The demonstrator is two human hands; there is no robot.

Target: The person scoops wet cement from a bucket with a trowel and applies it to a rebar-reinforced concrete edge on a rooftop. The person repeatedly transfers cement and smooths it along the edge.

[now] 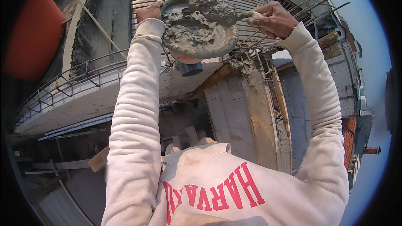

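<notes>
- Mortar pan, round and heaped with wet grey mortar, sits just above the wooden formwork.
- Left hand is clamped on the pan's left rim.
- Right hand, right of the pan, is clenched around a trowel whose blade digs into the mortar.
- Rebar juts out beyond the right hand.
</notes>
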